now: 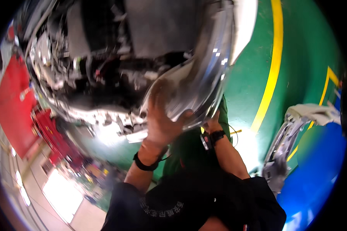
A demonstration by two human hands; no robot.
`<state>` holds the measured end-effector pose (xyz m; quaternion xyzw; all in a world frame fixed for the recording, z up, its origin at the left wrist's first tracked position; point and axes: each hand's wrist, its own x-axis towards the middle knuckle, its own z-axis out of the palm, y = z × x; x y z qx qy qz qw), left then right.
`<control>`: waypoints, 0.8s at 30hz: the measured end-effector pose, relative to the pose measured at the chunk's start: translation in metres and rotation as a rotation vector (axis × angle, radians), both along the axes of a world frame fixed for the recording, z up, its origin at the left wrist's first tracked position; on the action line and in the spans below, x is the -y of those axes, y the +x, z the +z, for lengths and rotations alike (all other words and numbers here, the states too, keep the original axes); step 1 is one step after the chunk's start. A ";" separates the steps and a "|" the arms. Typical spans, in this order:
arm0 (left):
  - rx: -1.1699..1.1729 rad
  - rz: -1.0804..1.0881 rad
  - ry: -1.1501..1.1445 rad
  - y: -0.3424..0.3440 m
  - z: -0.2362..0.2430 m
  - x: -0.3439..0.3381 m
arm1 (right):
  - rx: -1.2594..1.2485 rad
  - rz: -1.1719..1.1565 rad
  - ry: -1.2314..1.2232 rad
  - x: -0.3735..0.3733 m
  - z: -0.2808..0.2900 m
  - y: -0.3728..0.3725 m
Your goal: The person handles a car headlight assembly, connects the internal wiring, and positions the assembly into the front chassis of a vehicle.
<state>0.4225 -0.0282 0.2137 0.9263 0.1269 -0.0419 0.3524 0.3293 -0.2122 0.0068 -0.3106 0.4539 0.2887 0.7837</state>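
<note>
A large clear headlight sits at the near right front corner of a car whose engine bay is exposed. My left hand grips the headlight's inner near end, thumb on the lens side and fingers reaching up along its housing; motion blurs the fingertips. Against the outer lower edge of the lens, my right hand takes hold from below, its fingers partly hidden by the lamp. A black band is on the left wrist, and a dark strap with a small device on the right.
A white fender adjoins the headlight. Green floor with a yellow line lies to the right. A removed grey-white car part stands there beside a blue object. Red equipment and a red panel are at left.
</note>
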 end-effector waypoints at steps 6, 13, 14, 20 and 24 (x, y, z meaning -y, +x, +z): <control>0.050 1.062 -0.061 -0.197 0.005 -0.141 | 0.084 0.148 0.168 0.024 -0.025 -0.019; -0.229 1.921 -0.941 -0.382 -0.107 -0.203 | 0.133 0.268 0.374 0.056 -0.043 -0.021; -0.222 1.933 -0.960 -0.370 -0.117 -0.197 | 0.135 0.282 0.386 0.060 -0.046 -0.019; 0.317 1.834 -1.159 -0.365 -0.151 -0.185 | 0.134 0.377 0.470 0.073 -0.048 -0.009; 0.354 1.634 -1.390 -0.364 -0.150 -0.183 | 0.133 0.426 0.496 0.080 -0.048 -0.001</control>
